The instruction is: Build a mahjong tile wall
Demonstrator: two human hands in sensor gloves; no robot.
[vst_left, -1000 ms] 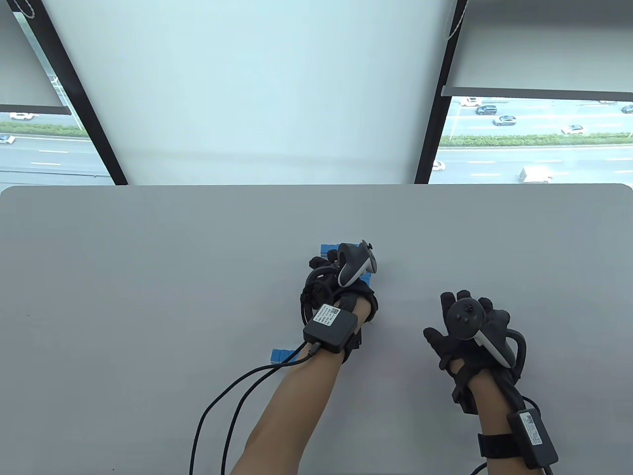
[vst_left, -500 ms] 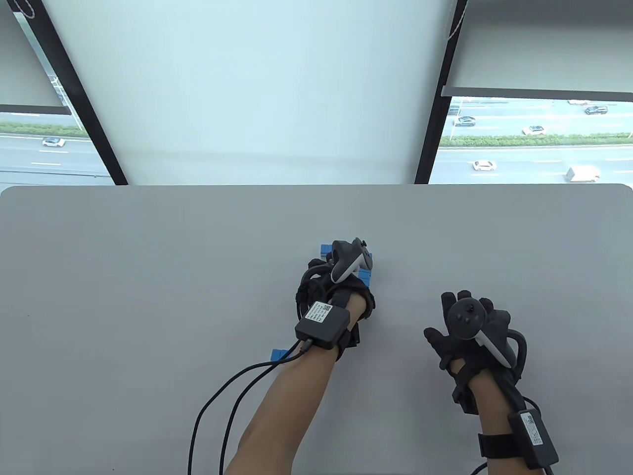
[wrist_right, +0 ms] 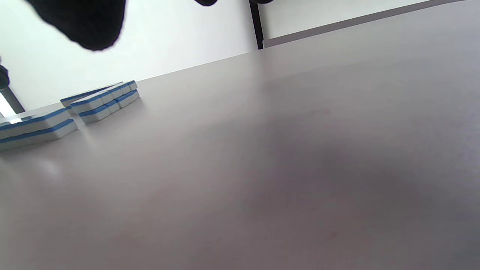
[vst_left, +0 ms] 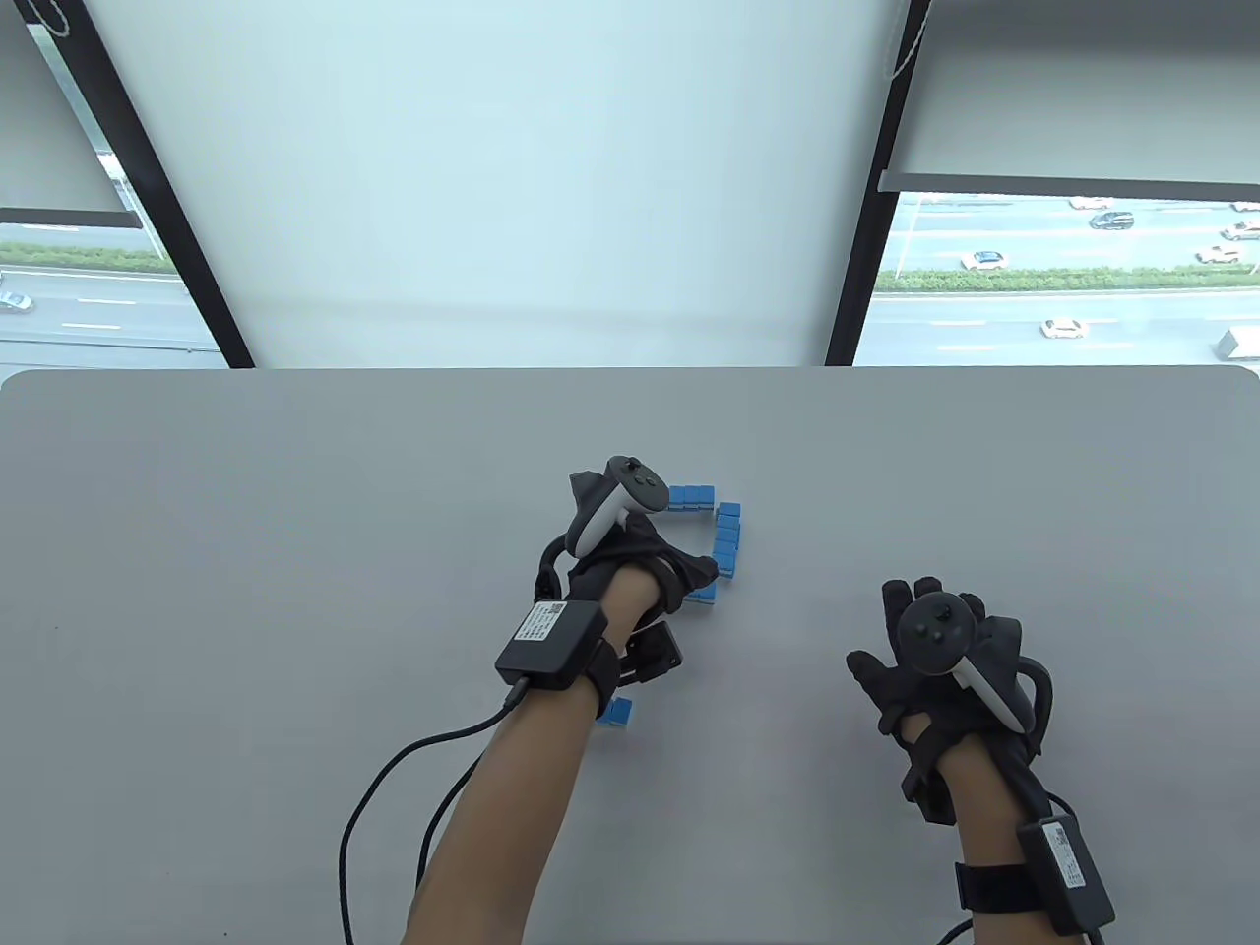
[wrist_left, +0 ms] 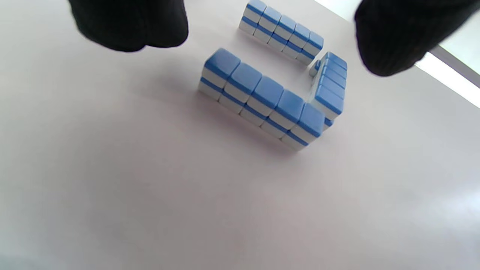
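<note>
Left hand (vst_left: 630, 551) hovers over the tile wall (wrist_left: 262, 99), fingers spread, holding nothing. Right hand (vst_left: 935, 660) lies flat, fingers spread, right of the wall.

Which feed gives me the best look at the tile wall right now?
The left wrist view: the tile wall shows as three double-stacked rows forming a U, nothing covering it. In the table view the left hand hides much of it; only parts show. The right wrist view catches just a low, side-on sliver at its left edge.
</note>
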